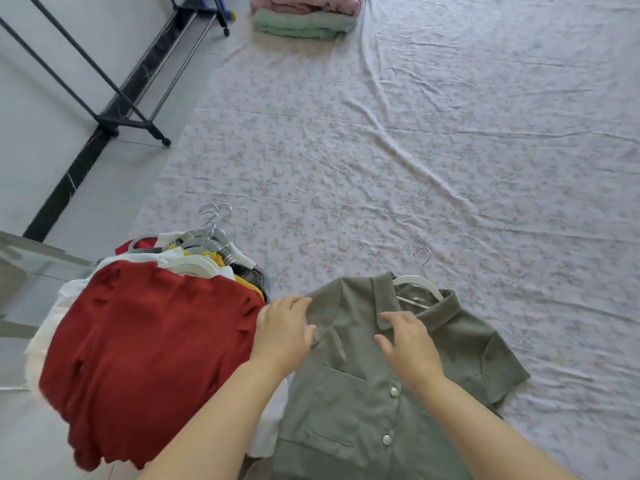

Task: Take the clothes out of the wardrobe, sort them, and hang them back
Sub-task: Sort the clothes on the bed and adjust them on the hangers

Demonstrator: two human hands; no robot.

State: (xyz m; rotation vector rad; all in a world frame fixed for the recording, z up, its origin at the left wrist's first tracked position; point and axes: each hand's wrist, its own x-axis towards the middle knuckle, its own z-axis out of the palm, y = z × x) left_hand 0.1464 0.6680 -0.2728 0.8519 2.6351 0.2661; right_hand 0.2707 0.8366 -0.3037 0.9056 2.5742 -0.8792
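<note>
Item 1 — olive shirt (363, 403): short-sleeved, collared, with a buttoned front and two chest pockets. It lies flat and face up at the near edge of the floral sheet (415, 133), on a white hanger (412, 282) whose metal hook points toward the sheet's far edge.

Item 2 — left hand (284, 327): rests on the shirt's shoulder nearest the pile. The grip is slack, with fingers nearly straight and laid on the cloth.

Item 3 — right hand (408, 344): sits at the collar front. The grip is unclosed, fingers spread and loosely bent, fingertips touching the collar point; it holds nothing.

Item 4 — clothes pile (221, 258): at the near left corner of the sheet, just beside the shirt. A red garment (145, 341) lies on top, with white, yellow and checked pieces under it. Several grey and white hangers stick out toward the far side.

Item 5 — folded stack at the sheet's far edge: a pink piece (304, 3) on a pale green piece (304, 26), well apart from the shirt.

Item 6 — black clothes rack (114, 88): stands on the pale floor (52, 150) off the sheet's left edge.
</note>
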